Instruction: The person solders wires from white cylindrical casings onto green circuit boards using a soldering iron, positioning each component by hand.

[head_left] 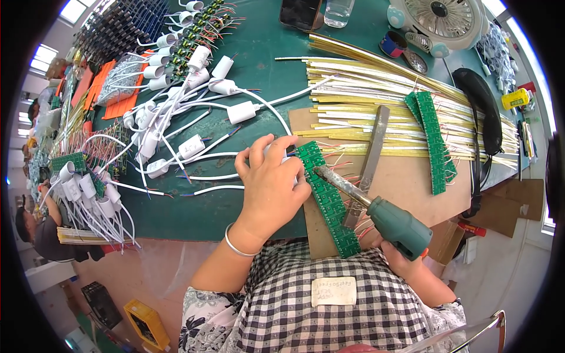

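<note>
Green circuit board (328, 200) lies slantwise at the centre of the frame, its upper end beside the left hand (268, 185) and its lower end by the checked apron (282, 276). The left hand's thumb and fingers are bent in on a white piece (286, 157), mostly hidden, probably to keep it close to the board's edge; how firmly it is pinched I cannot tell. Low and right of centre, the right hand (395, 259) is closed round the green handle of a soldering iron (400, 226) (most of the fingers are behind it). The iron slants up and left, bringing its tip to the upper part of the board near the left fingers; whether it touches, I cannot tell

Just right of the board, a metal bar (372, 156) lies with thin red wires close about it, likely a weight against sliding. Brown cardboard (424, 182) lies under the work, perhaps to spare the green table (262, 56) from heat. Left of centre, white cables (215, 189) with white plugs (241, 112) are heaped on the left hand's side, seemingly for easy reach. Toward the right, more green boards (435, 147) rest across yellow and white strips (347, 112)
</note>
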{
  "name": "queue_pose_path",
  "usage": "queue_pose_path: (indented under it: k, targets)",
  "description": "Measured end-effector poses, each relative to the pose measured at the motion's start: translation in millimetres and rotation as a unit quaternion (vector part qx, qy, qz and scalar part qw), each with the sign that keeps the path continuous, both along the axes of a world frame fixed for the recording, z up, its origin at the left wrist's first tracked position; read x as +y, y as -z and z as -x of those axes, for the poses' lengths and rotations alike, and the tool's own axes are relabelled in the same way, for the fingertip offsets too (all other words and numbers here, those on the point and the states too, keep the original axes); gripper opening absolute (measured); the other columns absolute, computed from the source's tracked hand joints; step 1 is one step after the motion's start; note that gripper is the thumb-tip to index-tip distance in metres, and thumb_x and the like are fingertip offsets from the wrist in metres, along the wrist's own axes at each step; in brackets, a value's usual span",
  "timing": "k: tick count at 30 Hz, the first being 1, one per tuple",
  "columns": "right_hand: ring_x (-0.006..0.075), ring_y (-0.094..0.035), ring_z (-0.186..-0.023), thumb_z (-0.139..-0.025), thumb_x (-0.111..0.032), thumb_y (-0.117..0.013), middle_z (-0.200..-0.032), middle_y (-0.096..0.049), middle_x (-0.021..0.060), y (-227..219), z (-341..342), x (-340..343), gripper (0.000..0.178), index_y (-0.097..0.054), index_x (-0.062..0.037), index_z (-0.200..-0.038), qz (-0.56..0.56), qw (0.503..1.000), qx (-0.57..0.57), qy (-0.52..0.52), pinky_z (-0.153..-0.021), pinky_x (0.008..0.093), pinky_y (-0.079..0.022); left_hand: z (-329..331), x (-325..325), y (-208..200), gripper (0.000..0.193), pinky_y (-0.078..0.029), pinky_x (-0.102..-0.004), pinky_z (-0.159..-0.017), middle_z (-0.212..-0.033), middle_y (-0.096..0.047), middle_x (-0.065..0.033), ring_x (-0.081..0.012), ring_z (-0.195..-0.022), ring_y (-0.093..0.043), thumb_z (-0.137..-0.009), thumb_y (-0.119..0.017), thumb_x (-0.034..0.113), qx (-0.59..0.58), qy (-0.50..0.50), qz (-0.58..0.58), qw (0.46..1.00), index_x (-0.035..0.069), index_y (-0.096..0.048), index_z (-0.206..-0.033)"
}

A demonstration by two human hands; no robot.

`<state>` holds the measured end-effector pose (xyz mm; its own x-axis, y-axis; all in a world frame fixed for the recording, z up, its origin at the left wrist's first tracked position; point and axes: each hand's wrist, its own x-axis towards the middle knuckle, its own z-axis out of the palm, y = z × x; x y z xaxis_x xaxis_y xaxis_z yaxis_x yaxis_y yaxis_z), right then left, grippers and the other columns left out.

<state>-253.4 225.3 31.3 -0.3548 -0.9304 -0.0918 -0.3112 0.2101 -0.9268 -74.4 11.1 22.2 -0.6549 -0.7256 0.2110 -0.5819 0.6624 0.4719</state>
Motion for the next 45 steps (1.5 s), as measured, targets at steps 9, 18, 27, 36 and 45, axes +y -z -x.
queue_pose_path:
  k: [9,18,27,36,45]
  targets:
    - [0.0293,-0.06,-0.077,-0.07,-0.002,-0.067,-0.088,-0.062,0.0131,1,-1,3,0.021,-0.062,-0.0008,-0.091,-0.03,1.0,-0.004,-0.005,-0.069,0.0352,-0.048,1,-2,1,0.007,-0.025,-0.052,-0.094,-0.119,-0.051,-0.0036,-0.0312,-0.116,-0.039,-0.064,-0.064,0.011,0.001,0.004,0.005,1.0,0.008,-0.058,-0.064]
    - [0.0191,-0.061,-0.069,-0.084,-0.008,-0.051,-0.118,-0.055,0.0181,10,6,6,0.043,-0.043,0.0036,-0.125,0.07,0.993,-0.094,-0.024,-0.063,0.0288,-0.05,-4,3,2,0.012,-0.024,-0.0543,-0.095,-0.119,-0.051,-0.0061,-0.0316,-0.118,-0.038,-0.066,-0.066,0.015,0.022,-0.005,0.035,0.999,0.011,-0.058,-0.075]
    - [0.0168,-0.059,-0.065,-0.084,-0.017,-0.056,-0.115,-0.056,0.0179,-1,1,7,0.046,-0.043,0.0041,-0.123,0.09,0.977,-0.171,0.086,-0.059,0.0267,-0.048,-53,-85,-17,0.036,-0.039,-0.0433,-0.082,-0.105,-0.057,-0.0076,-0.0285,-0.101,-0.052,-0.07,-0.072,0.018,-0.007,-0.099,0.077,0.992,0.01,-0.056,-0.101]
    - [0.0176,-0.061,-0.066,-0.086,-0.008,-0.052,-0.115,-0.057,0.0174,2,4,30,0.04,-0.043,0.0034,-0.123,0.128,0.962,-0.206,0.129,-0.062,0.0288,-0.051,-57,-135,-21,0.035,-0.047,-0.0309,-0.074,-0.095,-0.061,-0.005,-0.0152,-0.086,-0.058,-0.071,-0.075,0.022,0.151,-0.047,-0.09,0.983,0.005,-0.059,-0.098]
    - [0.0177,-0.06,-0.066,-0.086,-0.01,-0.053,-0.114,-0.057,0.0182,5,5,38,0.04,-0.043,0.005,-0.122,0.147,0.95,-0.231,0.154,-0.061,0.0281,-0.05,-64,-59,-129,0.032,-0.048,-0.0332,-0.082,-0.102,-0.061,-0.0144,-0.023,-0.09,-0.061,-0.081,-0.065,0.012,0.355,0.084,-0.075,0.928,0.005,-0.054,-0.11]
